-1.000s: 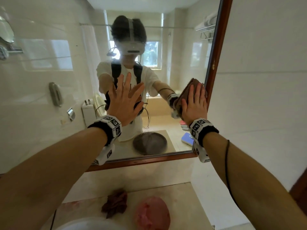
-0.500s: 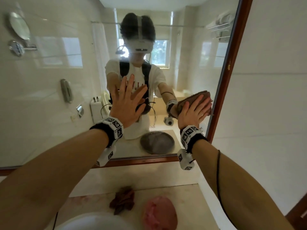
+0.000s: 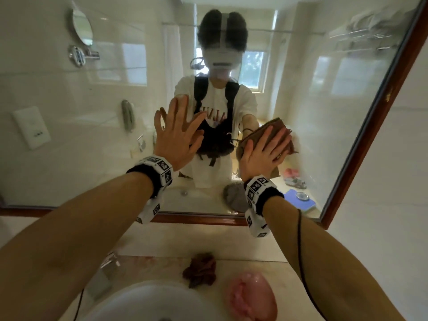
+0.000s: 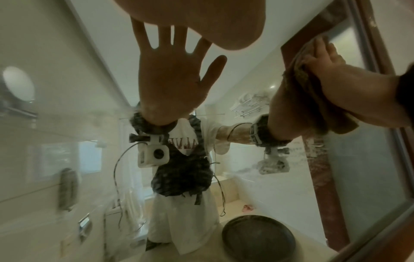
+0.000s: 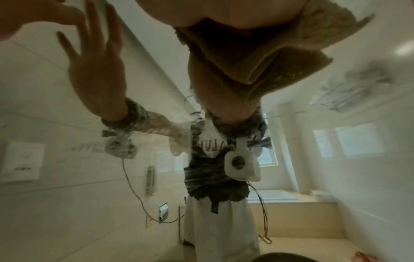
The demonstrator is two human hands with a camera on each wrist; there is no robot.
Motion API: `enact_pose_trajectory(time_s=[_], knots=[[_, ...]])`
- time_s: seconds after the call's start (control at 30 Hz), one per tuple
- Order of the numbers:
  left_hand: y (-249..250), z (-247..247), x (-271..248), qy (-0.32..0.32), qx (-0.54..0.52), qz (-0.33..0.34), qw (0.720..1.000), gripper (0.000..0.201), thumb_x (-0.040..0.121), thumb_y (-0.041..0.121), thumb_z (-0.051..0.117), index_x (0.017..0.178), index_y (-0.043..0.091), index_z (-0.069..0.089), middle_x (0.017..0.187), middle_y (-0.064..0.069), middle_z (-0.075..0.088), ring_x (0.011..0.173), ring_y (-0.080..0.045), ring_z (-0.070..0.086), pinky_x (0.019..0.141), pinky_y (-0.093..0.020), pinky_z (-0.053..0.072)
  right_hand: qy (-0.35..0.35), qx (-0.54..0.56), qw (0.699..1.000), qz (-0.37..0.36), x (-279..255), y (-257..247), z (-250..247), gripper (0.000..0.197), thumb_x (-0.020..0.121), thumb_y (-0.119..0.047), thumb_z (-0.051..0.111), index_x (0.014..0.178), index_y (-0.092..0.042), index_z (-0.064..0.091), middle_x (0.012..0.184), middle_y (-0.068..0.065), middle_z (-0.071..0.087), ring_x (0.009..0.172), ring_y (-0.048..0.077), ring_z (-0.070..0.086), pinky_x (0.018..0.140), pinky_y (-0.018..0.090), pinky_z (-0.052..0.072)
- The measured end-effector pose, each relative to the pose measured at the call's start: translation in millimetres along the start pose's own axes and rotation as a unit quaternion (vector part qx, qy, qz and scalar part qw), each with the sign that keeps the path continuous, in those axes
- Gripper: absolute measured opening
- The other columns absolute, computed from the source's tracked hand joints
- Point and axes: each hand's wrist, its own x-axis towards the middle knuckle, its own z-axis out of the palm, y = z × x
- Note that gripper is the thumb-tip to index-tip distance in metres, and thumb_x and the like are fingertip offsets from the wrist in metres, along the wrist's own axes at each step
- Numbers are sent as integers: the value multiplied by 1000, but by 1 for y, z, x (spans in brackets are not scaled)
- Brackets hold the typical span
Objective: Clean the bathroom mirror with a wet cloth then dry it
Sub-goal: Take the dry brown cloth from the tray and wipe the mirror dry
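Observation:
The wood-framed bathroom mirror [image 3: 69, 140] fills the wall ahead. My left hand [image 3: 176, 135] lies flat on the glass at the middle, fingers spread and straight. To its right, my right hand [image 3: 264, 151] presses a folded brown cloth [image 3: 274, 126] against the glass with straight fingers. The left wrist view shows the cloth [image 4: 302, 76] bunched under the right hand [image 4: 358, 99], near the mirror's right frame. In the right wrist view the cloth [image 5: 246, 58] is flat on the glass under my palm. Smears show on the glass in the wrist views.
Below the mirror is a stone counter [image 3: 266, 269] with a white basin [image 3: 143, 304] and a faucet [image 3: 108, 262]. A crumpled dark cloth [image 3: 200, 269] and a pink object [image 3: 251, 297] lie on it. A tiled wall [image 3: 382, 205] stands close on the right.
My right hand has slid the brown cloth left and slightly down, away from the mirror's right frame. My left hand has stayed flat on the glass.

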Motion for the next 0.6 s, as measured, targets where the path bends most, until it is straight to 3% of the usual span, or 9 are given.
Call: enact_pose_trajectory(time_s=[0.13,0.3,0.43,0.53,0.6], knots=[[-41,-6,-20,-9,25,-24,999,56,104,49,36,156,34,22,165,-15,2,151,-38,3,115,-66,4,-55,3,994,-93,-21,-39,8,64,96,-41,37,152,-16,16,157,20,17,143,42,12,115,54,4],[-91,-14,-50,-24,20,-65,997,55,104,50,31,155,36,17,165,-16,-2,151,-38,2,114,-66,4,-119,4,971,-207,-51,-93,15,61,97,-44,31,152,-21,16,159,15,12,146,38,6,115,59,6],[-133,-16,-73,-32,35,-94,994,57,102,54,24,156,35,18,164,-20,3,150,-42,4,113,-68,7,-147,1,950,-275,-77,-140,21,60,97,-42,36,151,-22,19,159,12,15,145,35,4,114,54,-3],[-166,-11,-91,-26,55,-108,992,59,101,53,30,156,36,17,164,-21,6,150,-42,8,113,-69,12,-176,-12,930,-323,-98,-173,31,59,97,-42,39,151,-23,23,159,9,17,145,33,6,114,51,-10],[-186,-10,-103,-21,58,-112,992,60,101,52,29,156,36,13,163,-22,7,149,-44,9,112,-70,13,-202,-9,916,-345,-114,-194,38,58,97,-42,37,151,-25,23,160,6,16,146,31,5,114,50,-8]])
